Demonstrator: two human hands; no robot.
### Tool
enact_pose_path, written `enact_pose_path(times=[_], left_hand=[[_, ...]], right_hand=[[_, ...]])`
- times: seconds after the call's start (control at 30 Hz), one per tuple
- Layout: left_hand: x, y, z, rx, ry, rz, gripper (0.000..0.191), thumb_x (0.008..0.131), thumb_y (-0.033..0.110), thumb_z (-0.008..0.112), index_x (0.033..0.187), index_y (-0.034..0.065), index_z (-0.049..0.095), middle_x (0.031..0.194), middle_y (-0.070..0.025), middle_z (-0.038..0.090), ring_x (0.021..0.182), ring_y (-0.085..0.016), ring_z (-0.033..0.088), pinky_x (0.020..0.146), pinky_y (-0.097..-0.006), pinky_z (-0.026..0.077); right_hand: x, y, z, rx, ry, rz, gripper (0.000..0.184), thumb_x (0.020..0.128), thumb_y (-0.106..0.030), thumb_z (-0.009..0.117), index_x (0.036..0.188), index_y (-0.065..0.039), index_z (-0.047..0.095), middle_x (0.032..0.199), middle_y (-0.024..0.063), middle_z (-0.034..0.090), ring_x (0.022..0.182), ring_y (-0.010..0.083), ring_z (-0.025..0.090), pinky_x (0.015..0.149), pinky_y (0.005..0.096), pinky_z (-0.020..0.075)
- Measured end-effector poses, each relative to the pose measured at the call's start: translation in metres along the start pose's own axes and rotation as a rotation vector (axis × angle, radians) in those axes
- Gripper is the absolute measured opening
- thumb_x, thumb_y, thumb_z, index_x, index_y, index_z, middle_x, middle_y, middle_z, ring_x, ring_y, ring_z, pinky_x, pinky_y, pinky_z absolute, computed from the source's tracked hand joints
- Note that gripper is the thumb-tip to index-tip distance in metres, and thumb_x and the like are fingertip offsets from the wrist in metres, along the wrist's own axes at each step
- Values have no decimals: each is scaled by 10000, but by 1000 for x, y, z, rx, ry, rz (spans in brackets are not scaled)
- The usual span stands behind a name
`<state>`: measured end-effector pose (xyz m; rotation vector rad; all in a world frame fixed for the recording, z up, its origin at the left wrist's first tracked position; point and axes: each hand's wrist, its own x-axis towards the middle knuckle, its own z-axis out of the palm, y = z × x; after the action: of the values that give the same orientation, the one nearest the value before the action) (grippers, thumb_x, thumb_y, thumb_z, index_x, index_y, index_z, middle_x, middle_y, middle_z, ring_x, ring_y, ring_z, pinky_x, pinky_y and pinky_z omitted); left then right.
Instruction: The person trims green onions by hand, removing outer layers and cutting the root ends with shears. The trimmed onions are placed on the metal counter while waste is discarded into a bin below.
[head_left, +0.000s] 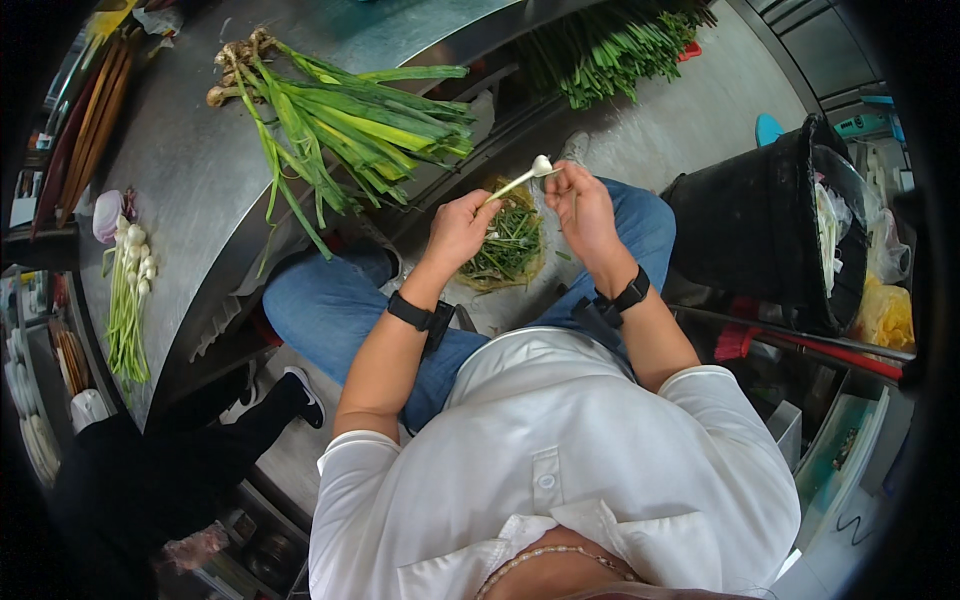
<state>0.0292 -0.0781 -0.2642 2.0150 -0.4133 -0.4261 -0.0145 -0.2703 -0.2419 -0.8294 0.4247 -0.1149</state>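
My left hand grips the pale stalk of a trimmed green garlic, its white bulb pointing up and to the right. My right hand is at that bulb, fingertips pinching a thin pale strip beside it. Below and between my hands, a yellow mesh bag on the floor holds green leaf trimmings. A bunch of untrimmed green garlic, with soil-brown bulbs and long leaves, lies on the steel counter. Several cleaned stalks with white bulbs lie further left beside a purple onion.
A large black bin with plastic-bagged waste leans at my right, above a red-handled broom. More leafy greens rest under the counter at the back. A person in black is at lower left, one shoe near my leg.
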Motion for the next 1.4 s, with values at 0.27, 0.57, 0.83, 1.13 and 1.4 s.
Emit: enact_pose_path(times=[0.27, 0.57, 0.83, 1.13, 1.4], left_hand=[[-16, 23, 14, 215, -9, 36, 213, 893, 263, 590, 867, 56, 628, 682, -197, 568, 657, -391, 575, 543, -417, 435], [-28, 13, -11, 158, 39, -38, 224, 908, 252, 567, 892, 45, 652, 625, -167, 555, 573, -305, 561, 546, -377, 432], [-22, 13, -11, 41, 85, -8, 213, 907, 248, 589, 936, 50, 664, 609, -109, 550, 521, -166, 524, 523, -299, 417], [-26, 13, -11, 348, 357, 384, 132, 856, 206, 650, 927, 95, 647, 682, -90, 606, 607, -287, 613, 516, -351, 465], [-20, 9, -11, 577, 368, 526, 142, 808, 202, 673, 909, 119, 619, 622, -51, 519, 548, -241, 565, 484, -349, 437]], right_hand=[[44, 4, -27, 559, 257, 269, 161, 950, -84, 400, 796, -45, 424, 758, 50, 495, 531, 107, 447, 423, 202, 366], [102, -74, -53, 278, 601, -361, 141, 860, -127, 416, 726, -81, 412, 615, 31, 415, 460, 146, 367, 409, 297, 317], [66, 43, -47, -586, 183, -62, 337, 907, -260, 489, 702, -6, 573, 564, 92, 561, 430, 175, 522, 420, 299, 414], [50, 99, -78, -1532, -227, -47, 430, 931, -351, 518, 798, 43, 628, 654, 156, 604, 630, 247, 574, 635, 389, 462], [11, 1, -10, -844, -219, -381, 246, 919, -219, 578, 875, 15, 641, 711, 99, 635, 691, 156, 624, 632, 322, 473]])
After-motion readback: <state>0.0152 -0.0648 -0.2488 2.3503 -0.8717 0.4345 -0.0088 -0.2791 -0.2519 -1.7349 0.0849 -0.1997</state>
